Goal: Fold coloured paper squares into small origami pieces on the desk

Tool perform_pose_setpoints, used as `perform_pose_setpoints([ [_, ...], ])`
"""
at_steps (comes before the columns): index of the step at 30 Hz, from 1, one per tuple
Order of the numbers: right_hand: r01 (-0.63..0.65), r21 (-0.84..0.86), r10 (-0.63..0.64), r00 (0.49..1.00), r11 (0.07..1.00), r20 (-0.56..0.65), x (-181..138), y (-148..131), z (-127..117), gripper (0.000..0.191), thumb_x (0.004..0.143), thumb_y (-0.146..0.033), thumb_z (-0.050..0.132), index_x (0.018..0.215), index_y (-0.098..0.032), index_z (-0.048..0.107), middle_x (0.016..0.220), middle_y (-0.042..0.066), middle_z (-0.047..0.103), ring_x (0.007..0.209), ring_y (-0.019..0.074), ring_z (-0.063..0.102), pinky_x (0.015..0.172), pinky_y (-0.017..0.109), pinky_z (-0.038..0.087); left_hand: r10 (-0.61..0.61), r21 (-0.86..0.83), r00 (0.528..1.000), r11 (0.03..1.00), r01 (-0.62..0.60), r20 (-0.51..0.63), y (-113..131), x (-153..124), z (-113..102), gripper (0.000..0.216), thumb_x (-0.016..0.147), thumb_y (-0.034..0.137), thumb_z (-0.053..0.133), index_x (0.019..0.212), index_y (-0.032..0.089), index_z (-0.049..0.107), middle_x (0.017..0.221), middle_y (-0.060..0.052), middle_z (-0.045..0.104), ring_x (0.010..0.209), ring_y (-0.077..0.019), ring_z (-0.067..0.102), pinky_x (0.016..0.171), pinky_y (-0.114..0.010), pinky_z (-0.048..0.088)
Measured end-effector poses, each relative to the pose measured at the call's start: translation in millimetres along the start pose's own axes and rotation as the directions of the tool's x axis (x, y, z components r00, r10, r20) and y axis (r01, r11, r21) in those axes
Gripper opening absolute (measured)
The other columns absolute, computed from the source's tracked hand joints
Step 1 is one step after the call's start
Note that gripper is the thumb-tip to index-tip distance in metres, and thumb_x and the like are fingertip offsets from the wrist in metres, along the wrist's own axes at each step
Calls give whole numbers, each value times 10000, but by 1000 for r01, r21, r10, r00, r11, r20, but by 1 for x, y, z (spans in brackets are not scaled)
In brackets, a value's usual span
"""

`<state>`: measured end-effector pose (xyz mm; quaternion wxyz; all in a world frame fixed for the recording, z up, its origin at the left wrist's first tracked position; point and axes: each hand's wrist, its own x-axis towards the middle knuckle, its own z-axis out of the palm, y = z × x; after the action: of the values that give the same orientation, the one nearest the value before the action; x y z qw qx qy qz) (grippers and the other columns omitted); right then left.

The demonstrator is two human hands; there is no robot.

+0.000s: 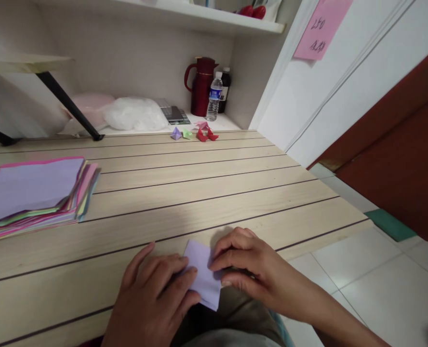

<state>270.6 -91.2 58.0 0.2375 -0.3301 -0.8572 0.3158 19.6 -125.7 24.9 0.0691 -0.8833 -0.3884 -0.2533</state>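
Pinching a folded lilac paper [207, 280] by its right edge, the right hand [250, 265] works opposite the left hand [158, 291], whose loosely spread fingers rest on the sheet at the near edge of the wood-grain counter [207, 183]. A folding step appears in hand; the next move likely calls for aligned edges and firm pressure. Beyond sit an uneven stack of colored sheets [36, 185], sharp-angled paper figures [187, 134], crinkled white plastic [134, 113] and a glossy red jug [201, 89].
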Motion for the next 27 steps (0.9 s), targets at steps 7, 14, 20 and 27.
perform_pose_setpoints([
  [7, 3, 2, -3, 1000, 1000, -5, -3, 1, 1, 197, 895, -386, 699, 1044, -258, 712, 1023, 14, 640, 999, 180, 574, 932, 338, 397, -50, -52, 998, 998, 48, -34, 5, 6, -3, 181, 959, 295, 521, 1086, 259, 645, 1005, 21, 730, 902, -157, 675, 944, -385, 477],
  [14, -10, -2, 10, 1000, 1000, -5, -1, 2, 2, 176, 865, -277, 754, 1036, -253, 717, 1042, 6, 650, 1007, 166, 584, 936, 322, 389, -15, -85, 998, 996, 10, -56, 1, 3, 1, 294, 912, 484, 589, 1092, 256, 637, 1017, 6, 722, 920, -184, 667, 905, -414, 514],
  [20, -18, 10, 18, 1000, 1000, 0, -2, 3, 1, 151, 875, -245, 742, 1024, -252, 720, 1028, 0, 652, 1008, 162, 589, 938, 323, 391, -70, -144, 996, 988, 62, -51, 3, 6, 2, 175, 933, 389, 587, 1048, 271, 646, 993, 21, 716, 906, -181, 668, 886, -427, 510],
  [27, -15, 1, 15, 1000, 1000, 5, 1, 3, 0, 171, 849, -308, 766, 1006, -253, 723, 1014, -4, 658, 986, 158, 606, 921, 321, 414, -113, -149, 992, 983, 104, -54, 1, 5, 2, 143, 933, 397, 585, 1026, 311, 650, 978, 46, 712, 919, -167, 660, 863, -388, 507],
])
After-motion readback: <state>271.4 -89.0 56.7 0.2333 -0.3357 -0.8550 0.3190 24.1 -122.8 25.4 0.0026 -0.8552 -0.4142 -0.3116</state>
